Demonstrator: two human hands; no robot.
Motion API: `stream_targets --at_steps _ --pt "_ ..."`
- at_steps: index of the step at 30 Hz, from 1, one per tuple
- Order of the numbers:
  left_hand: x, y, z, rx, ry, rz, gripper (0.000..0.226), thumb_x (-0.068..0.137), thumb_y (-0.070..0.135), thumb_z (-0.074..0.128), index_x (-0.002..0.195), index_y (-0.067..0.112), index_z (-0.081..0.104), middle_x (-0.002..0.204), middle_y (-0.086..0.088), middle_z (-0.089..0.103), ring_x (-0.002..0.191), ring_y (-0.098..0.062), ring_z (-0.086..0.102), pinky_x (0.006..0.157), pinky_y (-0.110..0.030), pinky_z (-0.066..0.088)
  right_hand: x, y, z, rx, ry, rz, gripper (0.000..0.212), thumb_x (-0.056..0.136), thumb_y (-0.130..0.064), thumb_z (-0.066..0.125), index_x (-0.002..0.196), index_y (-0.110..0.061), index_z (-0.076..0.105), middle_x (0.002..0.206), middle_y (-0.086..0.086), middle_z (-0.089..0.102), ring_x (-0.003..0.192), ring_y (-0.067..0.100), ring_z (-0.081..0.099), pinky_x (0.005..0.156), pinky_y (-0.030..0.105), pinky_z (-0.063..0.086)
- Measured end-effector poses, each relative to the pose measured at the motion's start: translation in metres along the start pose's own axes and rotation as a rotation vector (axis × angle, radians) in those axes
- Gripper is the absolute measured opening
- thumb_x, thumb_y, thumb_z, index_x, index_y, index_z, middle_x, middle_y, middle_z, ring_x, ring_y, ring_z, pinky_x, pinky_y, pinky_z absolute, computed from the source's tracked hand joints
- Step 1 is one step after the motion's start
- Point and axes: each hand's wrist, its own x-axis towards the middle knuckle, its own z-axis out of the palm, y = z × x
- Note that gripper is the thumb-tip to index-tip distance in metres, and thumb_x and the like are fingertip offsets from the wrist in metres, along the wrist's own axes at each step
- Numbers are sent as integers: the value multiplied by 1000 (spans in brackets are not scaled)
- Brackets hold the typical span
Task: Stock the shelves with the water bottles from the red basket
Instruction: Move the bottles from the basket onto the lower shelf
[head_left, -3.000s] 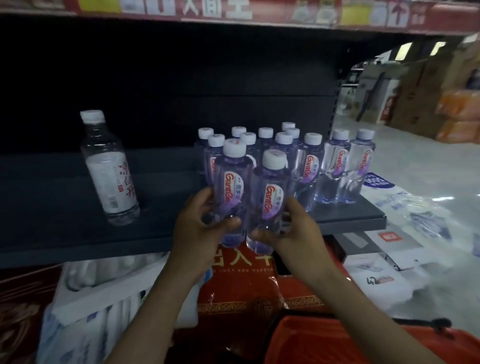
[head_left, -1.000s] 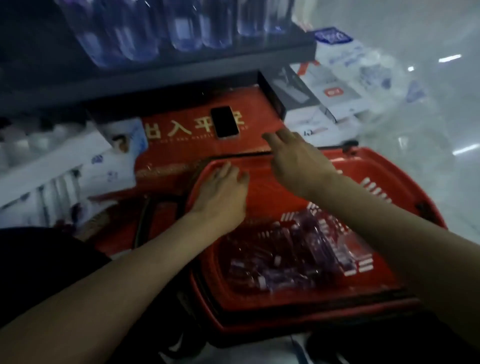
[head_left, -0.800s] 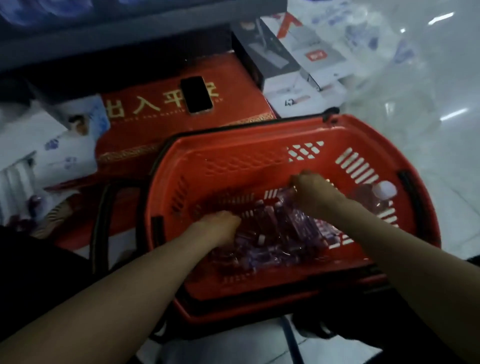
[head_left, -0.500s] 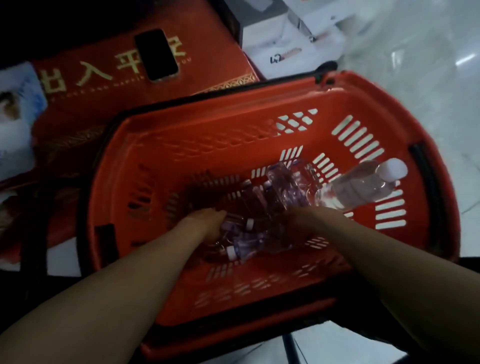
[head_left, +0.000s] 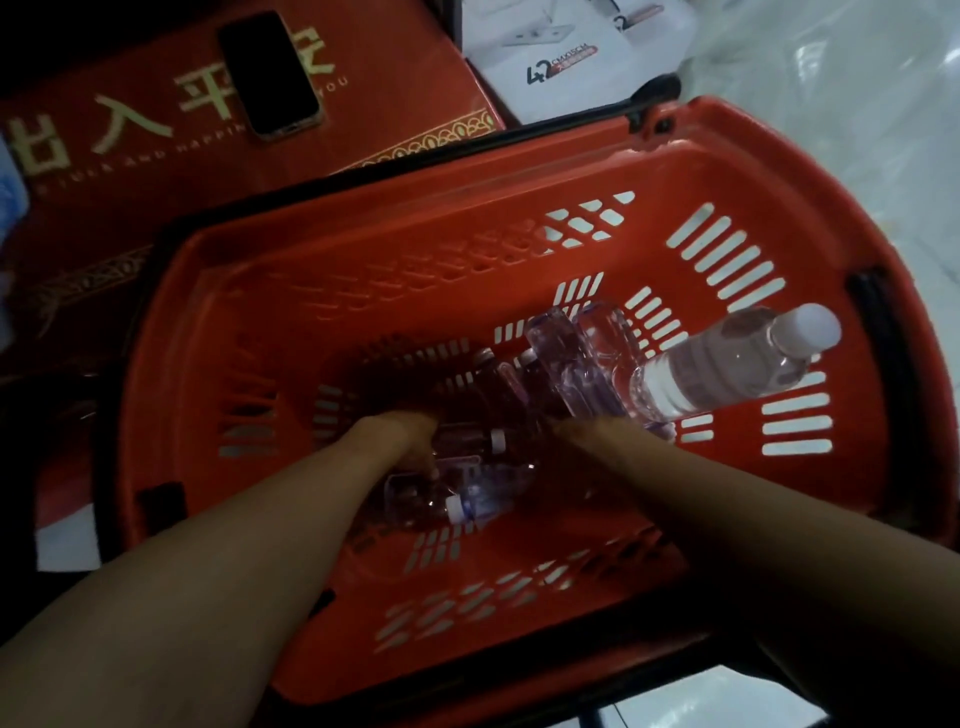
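The red basket (head_left: 519, 218) fills the view from above. On its floor lie several small clear water bottles (head_left: 566, 364) with white caps. A larger clear bottle (head_left: 727, 364) leans against the right wall, cap up. My left hand (head_left: 395, 441) reaches down into the pile, and its fingers curl round a small bottle (head_left: 467, 441) whose cap points right. My right hand (head_left: 597, 436) is pushed down among the bottles beside it, with its fingers hidden under them. The shelf is out of view.
A red gift box (head_left: 156, 171) with gold lettering lies beyond the basket, and a dark phone (head_left: 267, 73) rests on it. White boxes (head_left: 561, 57) sit at the top right. Pale floor (head_left: 857, 104) shows to the right.
Three seconds ago both hands held bottles at the shelf. The view has since tipped down to the basket, and both hands have gone down into the bottle pile.
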Motion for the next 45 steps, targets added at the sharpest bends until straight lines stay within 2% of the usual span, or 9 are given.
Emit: stream_targets --at_steps 7,13,18,22,27,32,36,39,45 --pt "-4 -11 3 -195 -116 -79 50 75 34 79 118 14 63 113 -7 68 90 -22 65 72 -25 47 6 3 5 -7 11 -35 43 108 -17 32 149 -7 37 153 14 42 138 23 43 103 22 26" --pt "-13 -22 13 -640 -291 -144 29 80 11 76 107 10 66 92 -10 71 79 -23 68 73 -35 54 9 -9 2 121 -40 25 49 104 -22 47 151 -15 37 154 11 40 140 27 41 111 31 30" --pt "-37 -16 16 -768 -238 -186 45 81 9 76 123 5 61 103 -16 68 88 -27 61 85 -47 49 14 -10 0 212 -179 157 52 95 -43 59 141 -19 51 140 9 54 113 23 55 88 31 48" --pt "-60 -18 5 -798 -178 -209 45 81 20 76 122 6 62 104 -15 63 79 -24 57 69 -38 49 4 5 -1 429 -251 248 47 86 -60 61 105 -18 68 107 8 71 90 23 70 80 33 57" --pt "-107 -10 -24 -937 -54 -106 23 79 12 76 101 14 67 93 -8 68 71 -16 57 70 -30 43 -30 17 -29 817 -29 157 62 73 -56 68 122 -18 57 113 6 65 107 24 61 100 39 49" --pt "-183 -2 -73 -1166 99 84 43 80 3 75 116 14 52 101 -7 72 92 -22 68 74 -38 55 -76 -3 -53 1334 88 -80 29 53 -20 53 74 -2 59 68 16 55 56 27 51 53 26 40" --pt "-237 1 -97 -1393 272 327 51 71 3 79 116 12 57 109 -14 72 101 -31 70 81 -48 58 -97 -33 -65 1524 112 -296 35 70 -23 48 90 2 63 82 20 60 69 31 60 61 34 52" --pt "-255 -2 -107 -1489 405 429 48 67 1 82 110 11 65 100 -10 75 94 -29 71 84 -49 57 -101 -59 -70 1381 265 -409 42 87 -8 59 128 -1 59 106 18 68 95 31 67 93 43 52" --pt "-269 -19 -135 -1447 618 539 47 72 -7 75 112 16 65 104 -8 75 96 -25 72 82 -44 59 -102 -86 -87 1403 642 -656 49 78 -5 77 125 -11 62 118 17 71 113 37 66 102 54 49"
